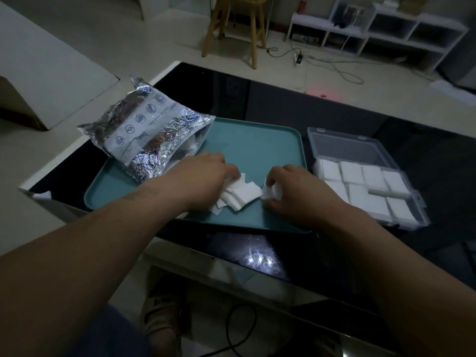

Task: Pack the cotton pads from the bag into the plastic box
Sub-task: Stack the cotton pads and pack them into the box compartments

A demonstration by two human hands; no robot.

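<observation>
- Left grip (206, 176) lies on the loose pads (242, 195), fingers bent down onto them; I cannot tell if it pinches any.
- Right grip (291, 191) is curled, pinching one pad (269, 193) at the pile's right edge.
- The pile sits near the front of a teal tray (257, 143) on the black desk (283, 99).
- The foil bag (144, 140) lies on the tray's left, mouth open, with pads inside.
- The clear box (422, 217), lid (347, 146) open, stands just right of the tray, with rows of pads inside.
</observation>
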